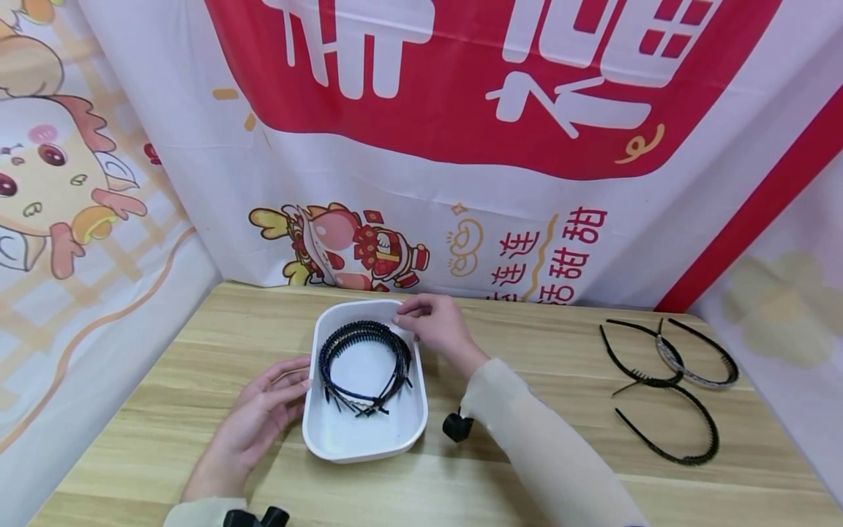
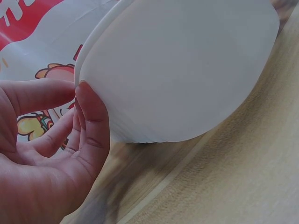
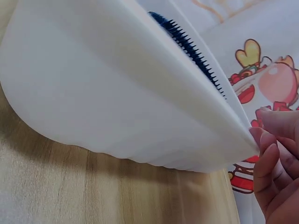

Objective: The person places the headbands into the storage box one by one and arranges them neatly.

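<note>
A white plastic tub (image 1: 364, 439) with rounded corners sits at the middle of the table. Several black toothed headbands (image 1: 334, 348) lie stacked in it, their ends toward the near side. My left hand (image 1: 253, 413) is beside the tub's left wall, fingers loosely bent and fingertips right at the rim. At the far right corner my right hand (image 1: 437, 326) pinches the rim between thumb and fingers. In the right wrist view the headbands' teeth (image 3: 196, 58) show just above the tub's edge.
To the right on the wooden table (image 1: 527, 468) lie three more headbands: a black toothed one (image 1: 707, 424), another black one (image 1: 628, 369) and one with a glittery silver band (image 1: 691, 377), the last two overlapping. A printed cloth (image 1: 408, 168) hangs behind the table.
</note>
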